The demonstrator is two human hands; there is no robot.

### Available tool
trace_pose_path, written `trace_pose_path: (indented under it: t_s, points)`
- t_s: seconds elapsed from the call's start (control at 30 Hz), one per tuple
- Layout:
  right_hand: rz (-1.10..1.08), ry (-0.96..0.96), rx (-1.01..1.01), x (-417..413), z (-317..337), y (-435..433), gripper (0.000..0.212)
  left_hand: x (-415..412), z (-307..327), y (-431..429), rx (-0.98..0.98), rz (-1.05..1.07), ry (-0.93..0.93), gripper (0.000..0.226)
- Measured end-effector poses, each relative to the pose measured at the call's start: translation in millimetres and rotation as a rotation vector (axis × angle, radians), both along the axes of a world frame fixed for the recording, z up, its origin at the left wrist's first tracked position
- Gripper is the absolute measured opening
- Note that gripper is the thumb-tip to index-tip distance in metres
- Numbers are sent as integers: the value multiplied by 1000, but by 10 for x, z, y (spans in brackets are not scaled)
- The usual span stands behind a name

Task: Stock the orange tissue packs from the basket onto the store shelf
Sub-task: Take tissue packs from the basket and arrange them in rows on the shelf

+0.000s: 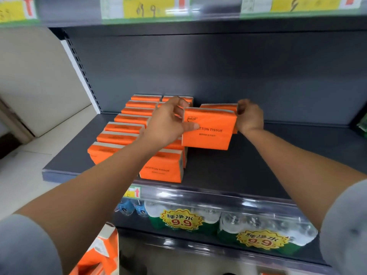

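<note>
Here, a person is holding one orange tissue pack (210,135) upright in both hands, over the dark shelf (248,165). The left hand (168,124) is gripping its left end, thumb across the front; the right hand (250,116) is clasping its right end. A second pack (218,106) is standing just behind. Two rows of matching packs (123,128) are filling the shelf's left side, bottled water (258,223) sitting below.
</note>
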State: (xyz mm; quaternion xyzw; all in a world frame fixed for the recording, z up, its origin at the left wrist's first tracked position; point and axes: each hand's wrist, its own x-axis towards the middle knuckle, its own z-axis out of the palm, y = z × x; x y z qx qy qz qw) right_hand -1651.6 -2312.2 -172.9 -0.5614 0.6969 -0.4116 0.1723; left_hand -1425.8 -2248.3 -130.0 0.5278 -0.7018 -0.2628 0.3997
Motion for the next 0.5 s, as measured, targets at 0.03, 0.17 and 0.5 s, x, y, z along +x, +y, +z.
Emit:
trace_pose_path:
  t_s: [0.03, 0.17, 0.5]
  points:
    - [-2, 1, 4, -14, -25, -53, 36, -17, 2, -26, -1, -5, 7, 46]
    - [2, 2, 11, -61, -111, -222, 30, -78, 13, -72, 24, -45, 0, 47]
    - [19, 34, 20, 32, -113, -487, 30, -117, 25, -116, 17, -70, -34, 47]
